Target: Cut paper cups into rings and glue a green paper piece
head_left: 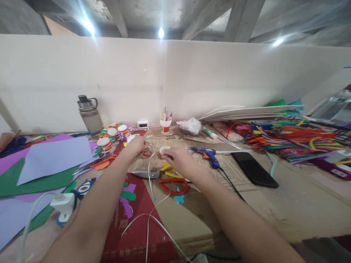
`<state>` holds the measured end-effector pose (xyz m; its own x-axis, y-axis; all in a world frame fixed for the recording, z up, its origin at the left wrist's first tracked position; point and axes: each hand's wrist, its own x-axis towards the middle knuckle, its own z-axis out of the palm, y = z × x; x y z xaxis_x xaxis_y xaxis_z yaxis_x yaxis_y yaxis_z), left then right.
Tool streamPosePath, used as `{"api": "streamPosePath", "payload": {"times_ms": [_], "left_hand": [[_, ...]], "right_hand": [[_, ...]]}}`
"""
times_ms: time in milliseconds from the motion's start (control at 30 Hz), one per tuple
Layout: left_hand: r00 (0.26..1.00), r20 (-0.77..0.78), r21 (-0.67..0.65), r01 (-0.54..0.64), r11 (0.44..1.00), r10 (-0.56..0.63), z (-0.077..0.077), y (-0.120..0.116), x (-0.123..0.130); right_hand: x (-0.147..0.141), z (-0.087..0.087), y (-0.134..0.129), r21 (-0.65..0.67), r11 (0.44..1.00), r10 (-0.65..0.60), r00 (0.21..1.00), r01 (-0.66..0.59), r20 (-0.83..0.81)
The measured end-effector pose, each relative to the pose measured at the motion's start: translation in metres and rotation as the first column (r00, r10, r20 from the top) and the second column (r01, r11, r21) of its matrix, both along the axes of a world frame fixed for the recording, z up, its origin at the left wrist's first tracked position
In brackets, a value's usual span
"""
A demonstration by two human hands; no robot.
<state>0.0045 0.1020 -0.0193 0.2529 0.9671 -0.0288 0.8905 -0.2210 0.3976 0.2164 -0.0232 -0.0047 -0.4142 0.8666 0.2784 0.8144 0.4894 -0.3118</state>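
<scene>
My left hand [136,147] is closed at the rim of a ring that looks like a roll of clear tape [147,151]. Beside it, my right hand [179,160] has its fingers curled onto a small pale paper cup [163,149], whose round opening faces up. Just below both hands lie big scissors [174,185] with red handles, and yellow handles show next to them. A white cord [148,219] runs from between the hands toward the table's front edge. My fingertips are partly hidden.
A blue glue gun [210,156] and a black phone [255,170] lie right. Colourful pipe cleaners [285,140] are heaped farther right. Coloured paper [55,157], a bottle [90,116] and decorated cups [105,145] are left. A pen cup [165,126] stands behind.
</scene>
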Motion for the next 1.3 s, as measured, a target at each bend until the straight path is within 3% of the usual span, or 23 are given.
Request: {"api": "streamPosePath", "payload": {"times_ms": [100, 200, 333, 533, 667, 767, 1033, 1133, 1200, 1267, 1300], "left_hand": [[0.987, -0.159, 0.094, 0.027, 0.995, -0.012, 0.003, 0.003, 0.0], [0.975, -0.222, 0.151, 0.021, 0.988, 0.013, 0.009, 0.004, 0.001], [0.978, -0.168, 0.255, -0.078, 0.964, 0.123, 0.022, 0.0, 0.002], [0.996, -0.029, 0.33, -0.072, 0.941, 0.087, 0.04, -0.007, 0.002], [0.998, -0.006, 0.315, -0.056, 0.947, 0.061, 0.041, -0.007, 0.004], [1.0, 0.014, 0.307, -0.028, 0.951, 0.025, 0.04, -0.006, 0.004], [0.998, 0.053, 0.313, 0.011, 0.95, -0.029, 0.034, -0.007, 0.01], [0.996, 0.085, 0.334, 0.001, 0.942, -0.031, 0.034, -0.007, 0.01], [0.994, 0.109, 0.346, -0.02, 0.938, -0.019, 0.035, -0.007, 0.009], [0.989, 0.148, 0.339, -0.057, 0.939, 0.007, 0.037, -0.008, 0.009], [0.984, 0.174, 0.329, -0.077, 0.941, 0.019, 0.038, -0.008, 0.009]], "right_hand": [[0.001, -0.008, 0.006, 0.011, 1.0, 0.007, 0.998, -0.006, -0.069], [-0.001, -0.014, 0.008, 0.02, 1.0, -0.015, 0.998, 0.017, -0.063], [-0.005, -0.02, 0.009, 0.037, 0.998, -0.058, 0.998, 0.058, 0.0], [-0.021, -0.021, 0.018, 0.056, 0.998, 0.028, 0.983, -0.039, 0.181], [-0.039, -0.018, 0.027, 0.085, 0.99, 0.075, 0.928, -0.113, 0.365], [-0.052, -0.016, 0.033, 0.067, 0.993, 0.054, 0.884, -0.096, 0.465], [-0.059, -0.026, 0.043, 0.054, 0.997, 0.032, 0.906, -0.06, 0.423], [-0.054, -0.02, 0.043, 0.065, 0.997, 0.023, 0.965, -0.042, 0.263], [-0.048, -0.006, 0.034, -0.008, 0.997, 0.074, 0.997, -0.074, -0.028], [-0.039, 0.015, 0.015, -0.195, 0.945, 0.181, 0.914, -0.264, -0.364], [-0.035, 0.027, 0.003, -0.302, 0.861, 0.214, 0.829, -0.41, -0.516]]}}
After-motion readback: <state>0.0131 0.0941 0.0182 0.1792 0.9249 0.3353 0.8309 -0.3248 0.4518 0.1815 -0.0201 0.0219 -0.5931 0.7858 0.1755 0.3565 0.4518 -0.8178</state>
